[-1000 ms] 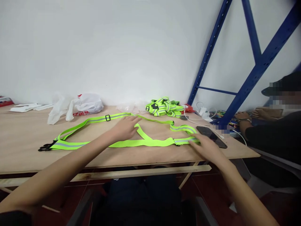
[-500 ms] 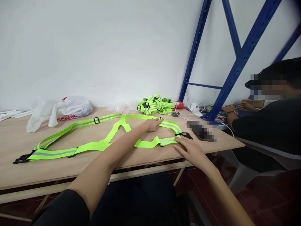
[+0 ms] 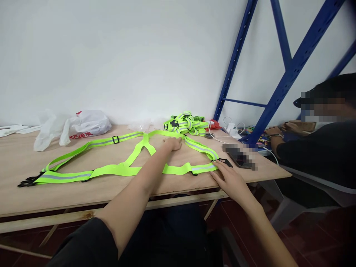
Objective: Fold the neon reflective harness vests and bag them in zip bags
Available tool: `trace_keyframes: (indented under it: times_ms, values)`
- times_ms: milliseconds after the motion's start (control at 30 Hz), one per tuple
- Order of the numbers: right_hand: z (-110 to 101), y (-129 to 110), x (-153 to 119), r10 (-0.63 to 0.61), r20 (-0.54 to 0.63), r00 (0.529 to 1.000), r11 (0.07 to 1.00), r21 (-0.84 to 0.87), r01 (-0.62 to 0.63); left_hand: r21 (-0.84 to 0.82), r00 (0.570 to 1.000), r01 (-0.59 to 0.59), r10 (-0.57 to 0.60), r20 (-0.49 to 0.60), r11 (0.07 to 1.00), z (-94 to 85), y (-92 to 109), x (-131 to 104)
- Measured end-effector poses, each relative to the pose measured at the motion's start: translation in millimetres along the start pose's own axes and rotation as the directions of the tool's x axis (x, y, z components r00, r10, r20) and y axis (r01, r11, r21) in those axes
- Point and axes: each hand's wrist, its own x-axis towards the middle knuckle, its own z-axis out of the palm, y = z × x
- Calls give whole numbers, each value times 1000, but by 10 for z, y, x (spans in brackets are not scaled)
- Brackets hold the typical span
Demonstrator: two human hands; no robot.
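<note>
A fluorescent yellow-green reflective strap harness (image 3: 111, 170) with grey stripes lies spread on the wooden table (image 3: 97, 198). Black buckles (image 3: 29, 181) join its left end, and a black slider (image 3: 115, 139) sits on the upper strap. My left hand (image 3: 172, 143) reaches across the lower strap, its fingers curled at the inner edge of the upper strap; what they hold, if anything, is hidden. At the harness's right end, my right hand (image 3: 228, 178) rests with fingers outstretched, fingertips on the strap beside a black buckle piece (image 3: 226, 162).
A heap of similar harnesses (image 3: 186, 123) lies by the wall, left of a white charger (image 3: 230, 128). White plastic bags (image 3: 93, 122) stand back left. A phone (image 3: 239, 156) lies near the right edge. Beyond the blue rack post (image 3: 274, 91) sits another person (image 3: 319, 148).
My left hand has shifted left along the upper strap, and the slider near it has moved left too, leaving that strap straighter. My right hand stays at the right end.
</note>
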Motion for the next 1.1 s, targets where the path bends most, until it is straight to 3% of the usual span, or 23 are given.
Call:
trace_keyframes:
  times_ms: [167,367,467,600,867,1100]
  values:
    - [57,33,-26,-1,-5,1000,1000,24,1,7,1000,5,-5,-29,1000,-54,98,6]
    - [72,-7,-31,11,-15,1000,999,40,-10,97,957,-162,180,-226,982,-50,360,-36]
    - [63,2,-44,-14,-79,997,998,56,18,195,921,-246,292,-258,949,-47,367,31]
    - [60,49,-65,-39,-186,982,999,-2,39,209,918,-288,332,-218,934,-46,279,187]
    - [4,18,-68,50,-90,995,999,9,-49,170,953,-187,221,-208,967,-95,120,362]
    - [-64,4,-69,91,-54,994,996,33,-89,71,962,-70,86,-260,995,-156,19,368]
